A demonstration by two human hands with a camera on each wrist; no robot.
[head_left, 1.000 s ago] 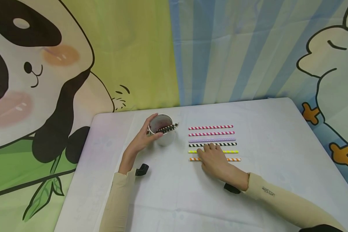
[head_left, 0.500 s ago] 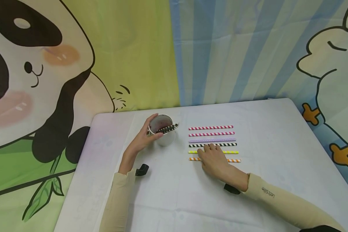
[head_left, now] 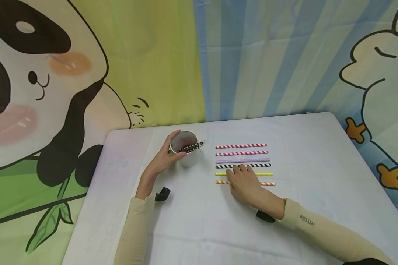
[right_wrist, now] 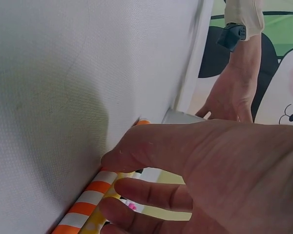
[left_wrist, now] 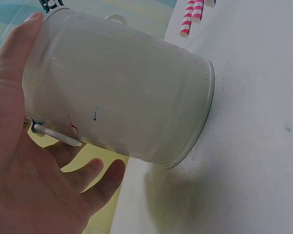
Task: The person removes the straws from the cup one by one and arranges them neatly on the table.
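Note:
My left hand [head_left: 164, 156] grips a small white bucket [left_wrist: 122, 87] at its rim, thumb on one side and fingers round the other. Black-and-white patterned straws [head_left: 192, 147] lean out over the bucket's right rim. Several paper straws lie in a row to the right, and my right hand [head_left: 246, 186] reaches over them. Its thumb and fingertips pinch the yellow straw [head_left: 263, 174] close to the table. Under that hand passes the orange-striped straw [right_wrist: 80, 214]. Fingertips overlap the black-striped straw [head_left: 223, 166]. Beyond it lie a purple straw [head_left: 242, 161], a pink-striped one [head_left: 242, 153] and a red-striped one [head_left: 242, 146].
A white cloth covers the table [head_left: 185, 228], whose far edge meets a printed curtain [head_left: 166, 62] with a panda on the left. Each wrist carries a black camera mount [head_left: 162, 194], the right one low over the cloth.

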